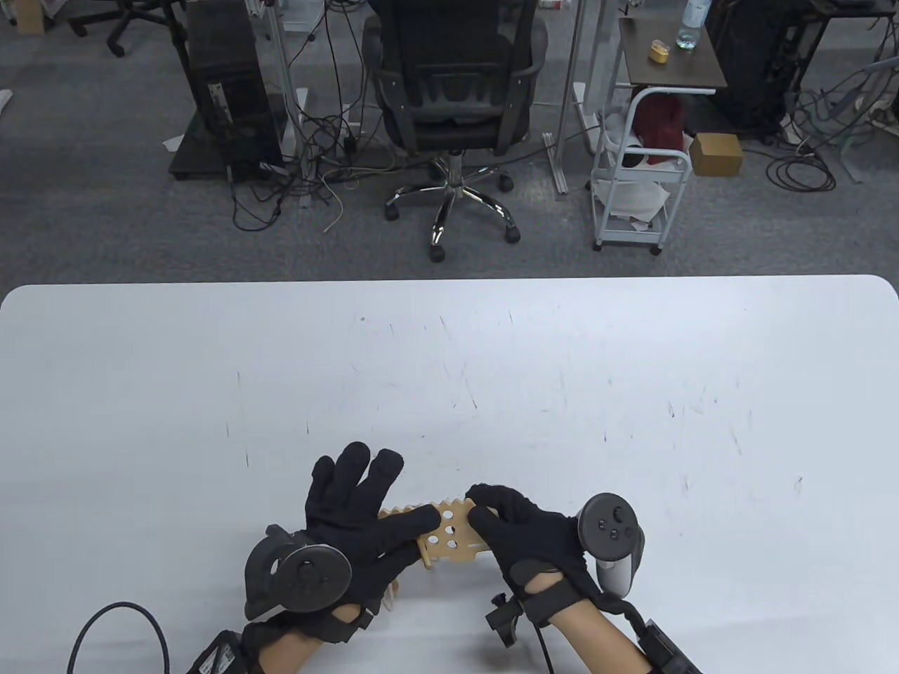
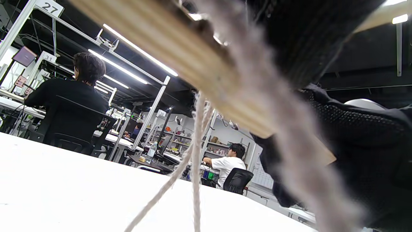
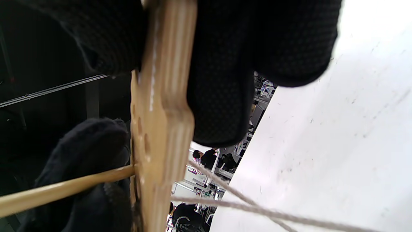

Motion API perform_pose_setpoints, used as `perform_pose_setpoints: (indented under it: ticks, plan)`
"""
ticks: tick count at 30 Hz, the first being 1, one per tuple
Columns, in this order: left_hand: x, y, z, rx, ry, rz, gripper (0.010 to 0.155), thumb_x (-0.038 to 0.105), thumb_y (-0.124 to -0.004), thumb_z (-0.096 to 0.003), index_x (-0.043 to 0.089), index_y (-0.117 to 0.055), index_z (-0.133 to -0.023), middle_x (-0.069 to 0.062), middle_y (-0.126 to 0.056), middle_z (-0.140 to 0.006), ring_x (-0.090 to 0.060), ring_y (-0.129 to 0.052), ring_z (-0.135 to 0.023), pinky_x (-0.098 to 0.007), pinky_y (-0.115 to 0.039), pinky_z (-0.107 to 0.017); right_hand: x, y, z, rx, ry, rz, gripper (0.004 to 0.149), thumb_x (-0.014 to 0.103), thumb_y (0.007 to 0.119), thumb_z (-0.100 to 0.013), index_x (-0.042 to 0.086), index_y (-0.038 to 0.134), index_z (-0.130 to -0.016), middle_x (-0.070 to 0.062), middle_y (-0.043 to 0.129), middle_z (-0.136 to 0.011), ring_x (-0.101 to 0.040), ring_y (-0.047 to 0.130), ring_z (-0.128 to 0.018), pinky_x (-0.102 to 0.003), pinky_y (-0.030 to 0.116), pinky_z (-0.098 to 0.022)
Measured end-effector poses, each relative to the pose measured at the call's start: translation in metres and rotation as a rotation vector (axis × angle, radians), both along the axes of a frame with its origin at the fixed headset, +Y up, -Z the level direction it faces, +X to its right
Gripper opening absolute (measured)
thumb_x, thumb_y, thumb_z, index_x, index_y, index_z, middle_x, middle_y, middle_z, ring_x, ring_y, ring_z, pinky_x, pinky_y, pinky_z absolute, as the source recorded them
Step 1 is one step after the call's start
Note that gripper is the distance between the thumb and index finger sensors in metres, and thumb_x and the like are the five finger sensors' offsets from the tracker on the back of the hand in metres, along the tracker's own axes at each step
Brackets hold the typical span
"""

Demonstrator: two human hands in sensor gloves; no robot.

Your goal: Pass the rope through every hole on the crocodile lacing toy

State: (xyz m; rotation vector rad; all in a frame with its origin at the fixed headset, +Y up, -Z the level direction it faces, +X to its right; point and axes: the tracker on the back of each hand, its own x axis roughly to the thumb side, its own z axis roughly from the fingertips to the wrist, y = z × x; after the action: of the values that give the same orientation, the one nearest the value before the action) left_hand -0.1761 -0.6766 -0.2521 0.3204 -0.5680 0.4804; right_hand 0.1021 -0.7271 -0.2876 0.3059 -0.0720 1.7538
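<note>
The wooden crocodile lacing toy point(image 1: 453, 537) is held just above the table near its front edge. My right hand point(image 1: 516, 530) grips its right end with curled fingers point(image 3: 222, 96). My left hand point(image 1: 365, 516) is at its left end, three fingers spread upward, index and thumb reaching over the board. In the right wrist view a thin wooden needle point(image 3: 64, 190) enters a hole from the top face, pinched by the left glove point(image 3: 83, 151). Pale rope strands point(image 3: 257, 209) hang under the board point(image 2: 193, 167). The toy's left part is hidden by the left hand.
The white table point(image 1: 449, 379) stretches far ahead and to both sides of the hands. A black cable point(image 1: 119, 618) loops at the front left corner. Beyond the far edge stand an office chair point(image 1: 456, 91) and a white cart point(image 1: 639, 175).
</note>
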Motion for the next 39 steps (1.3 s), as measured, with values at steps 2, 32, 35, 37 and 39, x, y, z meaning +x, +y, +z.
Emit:
perform_pose_setpoints:
  ticks: [2, 32, 35, 37, 39]
  plan:
    - [0.000, 0.000, 0.000, -0.001, -0.001, -0.003, 0.045, 0.048, -0.094, -0.0381, 0.056, -0.088, -0.082, 0.005, -0.040, -0.119, -0.035, -0.020, -0.112, -0.062, -0.015, -0.077, 0.000, 0.000, 0.000, 0.003, 0.000, 0.009, 0.047, 0.038, 0.084, -0.043, 0.011, 0.084, -0.081, -0.003, 0.107, -0.062, -0.022, 0.112, -0.043, -0.041, 0.087, -0.036]
    - [-0.021, 0.009, -0.008, -0.016, 0.039, 0.102, 0.044, 0.047, -0.089, -0.0403, 0.053, -0.087, -0.084, 0.000, -0.053, -0.116, -0.035, -0.034, -0.111, -0.062, -0.021, -0.078, 0.025, -0.004, -0.014, -0.043, -0.107, -0.024, 0.046, 0.038, 0.084, -0.044, 0.012, 0.083, -0.082, -0.004, 0.106, -0.062, -0.022, 0.112, -0.044, -0.041, 0.087, -0.037]
    - [-0.025, 0.010, -0.010, -0.017, 0.053, 0.113, 0.044, 0.047, -0.089, -0.0403, 0.052, -0.087, -0.084, 0.000, -0.053, -0.116, -0.036, -0.034, -0.111, -0.062, -0.021, -0.078, 0.028, -0.005, -0.016, -0.050, -0.123, -0.027, 0.047, 0.038, 0.084, -0.044, 0.012, 0.083, -0.082, -0.004, 0.106, -0.062, -0.023, 0.112, -0.044, -0.041, 0.087, -0.037]
    - [-0.028, 0.011, -0.011, -0.017, 0.060, 0.119, 0.044, 0.047, -0.089, -0.0405, 0.052, -0.087, -0.084, -0.001, -0.053, -0.116, -0.036, -0.035, -0.111, -0.062, -0.021, -0.078, 0.031, -0.005, -0.017, -0.052, -0.134, -0.030, 0.046, 0.038, 0.084, -0.044, 0.012, 0.083, -0.082, -0.004, 0.106, -0.063, -0.023, 0.112, -0.044, -0.041, 0.087, -0.037]
    - [-0.030, 0.011, -0.012, -0.017, 0.069, 0.125, 0.044, 0.047, -0.089, -0.0405, 0.052, -0.087, -0.084, 0.000, -0.054, -0.116, -0.036, -0.035, -0.111, -0.062, -0.021, -0.078, 0.033, -0.006, -0.018, -0.054, -0.144, -0.033, 0.046, 0.038, 0.084, -0.044, 0.012, 0.083, -0.082, -0.004, 0.106, -0.062, -0.023, 0.112, -0.044, -0.041, 0.087, -0.037]
